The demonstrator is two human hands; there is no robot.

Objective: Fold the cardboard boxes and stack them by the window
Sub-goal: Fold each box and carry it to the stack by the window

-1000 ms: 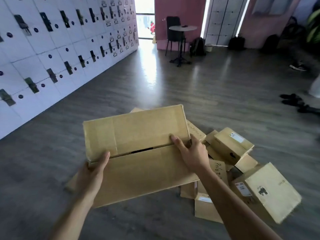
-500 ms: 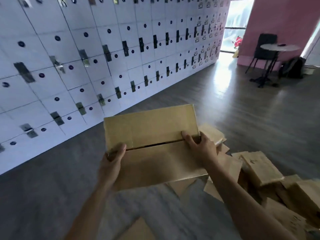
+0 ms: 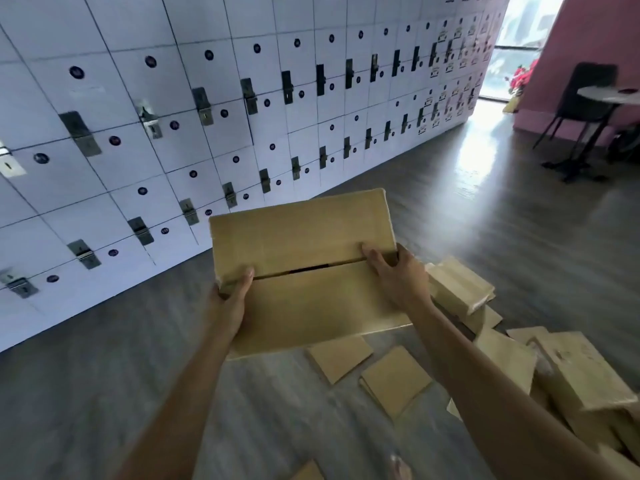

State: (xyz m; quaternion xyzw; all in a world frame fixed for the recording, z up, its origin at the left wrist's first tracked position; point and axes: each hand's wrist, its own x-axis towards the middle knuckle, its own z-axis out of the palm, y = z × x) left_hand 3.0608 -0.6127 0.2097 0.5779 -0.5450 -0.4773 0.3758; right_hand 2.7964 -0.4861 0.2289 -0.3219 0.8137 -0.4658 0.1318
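Note:
I hold a large brown cardboard box [image 3: 304,237] in the air at mid-frame, its two top flaps meeting at a dark slit. My left hand [image 3: 230,299] grips its left edge, thumb on top by the slit. My right hand [image 3: 398,275] grips the right side, fingers laid over the flap seam. A heap of other cardboard boxes [image 3: 575,372] lies on the floor at the right. Two flat cardboard pieces [image 3: 394,379] lie on the floor below the held box. The bright window [image 3: 519,46] shows at the far upper right.
A wall of white lockers [image 3: 173,116] runs along the left side down to the grey wood floor [image 3: 86,393]. A black chair [image 3: 585,95] and a small round table [image 3: 609,95] stand before a pink wall at the far right.
My view has swung left toward the lockers, and the box heap has slid to the right edge. Both hands keep the same grip on the box.

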